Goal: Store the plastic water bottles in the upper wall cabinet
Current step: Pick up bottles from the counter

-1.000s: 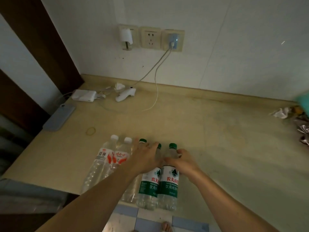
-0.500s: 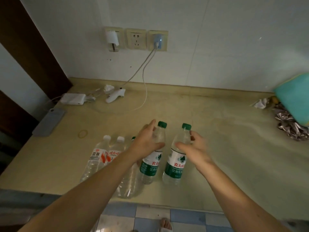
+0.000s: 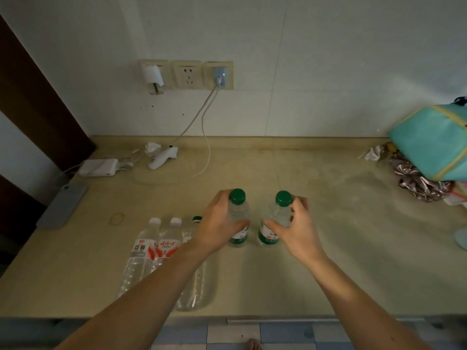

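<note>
My left hand (image 3: 219, 224) grips a green-capped water bottle (image 3: 237, 213) around its shoulder. My right hand (image 3: 294, 227) grips a second green-capped bottle (image 3: 276, 218) the same way. Both bottles are upright and lifted above the beige counter (image 3: 328, 248), about a hand's width apart. Two white-capped bottles with red labels (image 3: 151, 248) lie on the counter to the left. A third green-capped bottle (image 3: 194, 286) lies beside them, partly hidden by my left forearm. No cabinet is in view.
Chargers and cables (image 3: 161, 157) lie at the back left under the wall sockets (image 3: 187, 74). A grey phone (image 3: 63, 205) and a rubber band (image 3: 117, 218) lie left. A teal bag (image 3: 432, 140) and crumpled wrappers (image 3: 417, 180) sit at the right edge.
Both hands have lifted their green-capped bottles off the counter and stood them upright, moving them up and apart. The view has tilted up toward the wall.
</note>
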Motion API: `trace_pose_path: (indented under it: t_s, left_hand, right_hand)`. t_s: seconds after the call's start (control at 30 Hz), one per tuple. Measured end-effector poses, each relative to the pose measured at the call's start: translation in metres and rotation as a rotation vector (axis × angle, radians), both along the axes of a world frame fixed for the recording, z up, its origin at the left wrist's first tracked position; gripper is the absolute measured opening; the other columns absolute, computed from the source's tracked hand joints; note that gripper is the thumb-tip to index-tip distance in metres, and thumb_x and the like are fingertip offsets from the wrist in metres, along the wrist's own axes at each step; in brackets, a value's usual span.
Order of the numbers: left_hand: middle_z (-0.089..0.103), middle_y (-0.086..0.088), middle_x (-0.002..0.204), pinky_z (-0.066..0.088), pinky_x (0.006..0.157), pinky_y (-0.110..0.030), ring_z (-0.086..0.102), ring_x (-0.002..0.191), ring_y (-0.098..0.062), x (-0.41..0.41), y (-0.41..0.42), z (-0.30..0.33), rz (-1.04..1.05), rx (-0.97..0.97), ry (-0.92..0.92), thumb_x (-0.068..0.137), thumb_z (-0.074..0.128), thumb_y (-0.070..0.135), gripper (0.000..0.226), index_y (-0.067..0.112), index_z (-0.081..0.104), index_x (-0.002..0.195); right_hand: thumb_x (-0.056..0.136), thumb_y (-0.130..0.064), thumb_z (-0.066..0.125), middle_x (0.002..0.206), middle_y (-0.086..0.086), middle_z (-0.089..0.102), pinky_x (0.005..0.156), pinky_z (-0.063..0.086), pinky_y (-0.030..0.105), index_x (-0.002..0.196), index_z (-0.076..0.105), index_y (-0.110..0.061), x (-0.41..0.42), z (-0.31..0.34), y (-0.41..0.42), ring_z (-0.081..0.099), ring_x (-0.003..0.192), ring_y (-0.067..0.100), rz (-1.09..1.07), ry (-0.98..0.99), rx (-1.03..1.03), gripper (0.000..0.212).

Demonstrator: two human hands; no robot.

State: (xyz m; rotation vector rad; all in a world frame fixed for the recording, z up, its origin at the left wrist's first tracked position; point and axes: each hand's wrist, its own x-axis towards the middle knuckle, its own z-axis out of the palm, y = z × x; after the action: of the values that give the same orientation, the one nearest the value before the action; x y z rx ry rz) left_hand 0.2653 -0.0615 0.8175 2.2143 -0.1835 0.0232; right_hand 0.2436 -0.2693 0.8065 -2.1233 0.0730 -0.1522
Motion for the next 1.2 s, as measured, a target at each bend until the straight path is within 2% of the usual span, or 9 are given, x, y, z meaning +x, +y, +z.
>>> trace_pose_path:
  t_s: [0.13, 0.23, 0.33, 0.47, 0.6, 0.7, 0.9, 1.1, 1.2]
  left_hand:
    - [0.054, 0.008, 0.122, 0.045, 0.097, -0.027, 0.056, 0.112, -0.011, 0.001, -0.001, -0.013, -0.005, -0.019, 0.027, 0.075, 0.087, 0.027, 0.069, 0.021, 0.051, 0.134]
    - [0.060, 0.012, 0.120, 0.052, 0.092, -0.029, 0.060, 0.110, -0.008, -0.002, 0.000, -0.028, 0.034, -0.118, 0.153, 0.067, 0.088, 0.036, 0.074, 0.033, 0.049, 0.130]
    - [0.066, 0.015, 0.114, 0.058, 0.082, -0.024, 0.066, 0.103, -0.004, -0.008, 0.002, -0.045, 0.106, -0.226, 0.251, 0.060, 0.090, 0.043, 0.074, 0.044, 0.049, 0.122]
    - [0.069, 0.018, 0.109, 0.059, 0.080, -0.024, 0.068, 0.102, -0.002, -0.010, -0.002, -0.064, 0.144, -0.324, 0.286, 0.065, 0.093, 0.032, 0.071, 0.037, 0.054, 0.123]
    - [0.071, 0.000, 0.103, 0.057, 0.073, -0.025, 0.070, 0.094, -0.017, -0.003, -0.008, -0.070, 0.150, -0.341, 0.244, 0.069, 0.091, 0.010, 0.061, 0.016, 0.059, 0.121]
    - [0.073, 0.009, 0.101, 0.054, 0.073, -0.017, 0.070, 0.092, -0.005, -0.004, -0.009, -0.061, 0.150, -0.387, 0.231, 0.068, 0.092, 0.007, 0.061, 0.025, 0.060, 0.117]
    - [0.071, 0.022, 0.098, 0.052, 0.073, -0.011, 0.067, 0.090, 0.004, 0.009, -0.012, 0.005, 0.129, -0.525, 0.074, 0.071, 0.091, 0.008, 0.059, 0.033, 0.057, 0.112]
    - [0.069, 0.021, 0.116, 0.052, 0.080, -0.008, 0.066, 0.108, 0.001, 0.025, -0.012, 0.138, -0.086, -0.628, -0.208, 0.078, 0.088, 0.018, 0.074, 0.034, 0.050, 0.139]
    - [0.068, 0.018, 0.121, 0.055, 0.093, -0.018, 0.066, 0.113, -0.003, 0.026, -0.015, 0.211, -0.171, -0.636, -0.375, 0.079, 0.087, 0.020, 0.084, 0.029, 0.041, 0.149]
  right_hand:
    - [0.077, -0.027, 0.088, 0.127, -0.005, 0.055, 0.099, 0.051, 0.030, 0.131, 0.052, -0.029, 0.004, -0.006, -0.005, 0.060, 0.105, -0.002, 0.007, 0.097, 0.091, 0.065]
    - [0.073, -0.023, 0.090, 0.127, -0.006, 0.061, 0.100, 0.052, 0.036, 0.137, 0.049, -0.027, 0.005, -0.017, -0.006, 0.062, 0.113, 0.008, 0.040, 0.188, 0.179, 0.076]
    - [0.071, -0.013, 0.090, 0.114, -0.008, 0.067, 0.089, 0.056, 0.032, 0.123, 0.051, -0.033, 0.005, -0.033, -0.008, 0.067, 0.105, 0.010, 0.035, 0.235, 0.251, 0.068]
    - [0.069, -0.004, 0.090, 0.106, -0.007, 0.074, 0.076, 0.055, 0.019, 0.119, 0.058, -0.026, 0.008, -0.056, -0.007, 0.071, 0.096, 0.007, 0.039, 0.258, 0.273, 0.064]
    - [0.066, -0.005, 0.092, 0.103, -0.010, 0.076, 0.075, 0.055, 0.018, 0.119, 0.062, -0.022, 0.013, -0.062, -0.006, 0.072, 0.094, 0.004, 0.000, 0.256, 0.312, 0.063]
    - [0.065, -0.007, 0.093, 0.098, -0.016, 0.076, 0.071, 0.054, 0.014, 0.114, 0.063, -0.026, 0.012, -0.053, -0.006, 0.071, 0.091, 0.000, -0.028, 0.263, 0.343, 0.061]
    - [0.066, -0.012, 0.093, 0.098, -0.013, 0.078, 0.067, 0.054, 0.013, 0.112, 0.066, -0.026, 0.005, 0.013, -0.006, 0.074, 0.089, 0.004, -0.106, 0.143, 0.453, 0.055]
    - [0.071, -0.015, 0.092, 0.094, -0.016, 0.078, 0.064, 0.053, 0.011, 0.106, 0.066, -0.027, 0.008, 0.139, -0.009, 0.073, 0.084, 0.000, -0.148, -0.140, 0.484, 0.046]
    - [0.074, -0.017, 0.090, 0.097, -0.017, 0.078, 0.066, 0.054, 0.012, 0.109, 0.066, -0.027, 0.004, 0.211, -0.012, 0.073, 0.088, 0.000, -0.117, -0.270, 0.471, 0.044]
